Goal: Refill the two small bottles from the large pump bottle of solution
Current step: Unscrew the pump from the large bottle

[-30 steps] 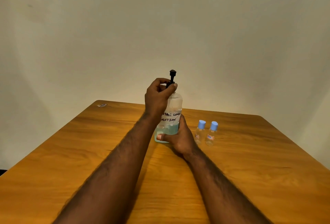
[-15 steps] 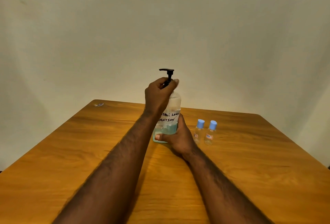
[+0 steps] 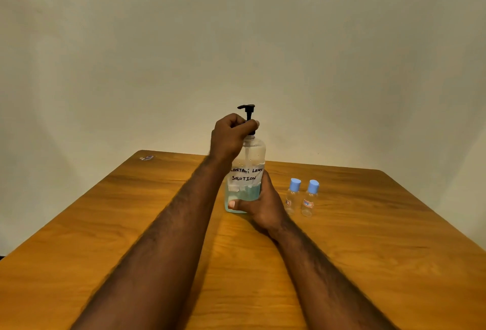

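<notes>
**Both hands on the pump bottle**

Your left hand (image 3: pixel 231 137) curls round the neck of the large pump bottle (image 3: pixel 246 171), just under the black pump head (image 3: pixel 247 108), whose spout points left. Your right hand (image 3: pixel 260 206) grips the bottle's lower body, thumb across the front near the base. The bottle stands upright on the counter (image 3: pixel 368 250), with blue-green liquid low inside. Just right of your right hand stand 2 capped bottles side by side: the first small bottle (image 3: pixel 292 196) and the second small bottle (image 3: pixel 310 198).
</notes>
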